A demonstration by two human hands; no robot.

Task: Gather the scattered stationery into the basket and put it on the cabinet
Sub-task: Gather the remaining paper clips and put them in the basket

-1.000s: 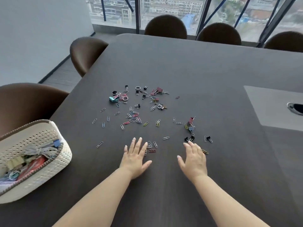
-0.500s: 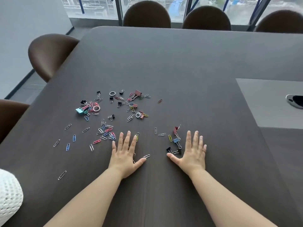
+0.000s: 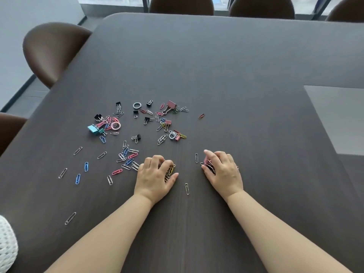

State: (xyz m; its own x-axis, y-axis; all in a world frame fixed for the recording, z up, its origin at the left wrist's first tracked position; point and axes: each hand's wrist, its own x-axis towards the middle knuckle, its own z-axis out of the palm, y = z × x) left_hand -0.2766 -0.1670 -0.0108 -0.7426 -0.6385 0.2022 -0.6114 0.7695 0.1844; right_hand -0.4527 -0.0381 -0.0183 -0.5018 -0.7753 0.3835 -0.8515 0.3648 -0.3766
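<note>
Several coloured paper clips (image 3: 126, 156) and binder clips (image 3: 169, 106) lie scattered over the dark table (image 3: 226, 66). My left hand (image 3: 155, 176) has its fingers curled round a small bunch of paper clips on the tabletop. My right hand (image 3: 222, 170) grips a pink binder clip and some paper clips between curled fingers and thumb. A lone silver clip (image 3: 187, 188) lies between the hands. Only a corner of the white woven basket (image 3: 6, 245) shows at the lower left edge.
Brown chairs (image 3: 51, 50) stand along the left and far sides of the table. A lighter grey panel (image 3: 338, 115) is set into the tabletop at the right. Single clips (image 3: 70, 218) lie near the table's left front.
Both hands lay flat with straight fingers on the table before; now their fingers have curled in and scooped up clips. The view has tilted down slightly.
</note>
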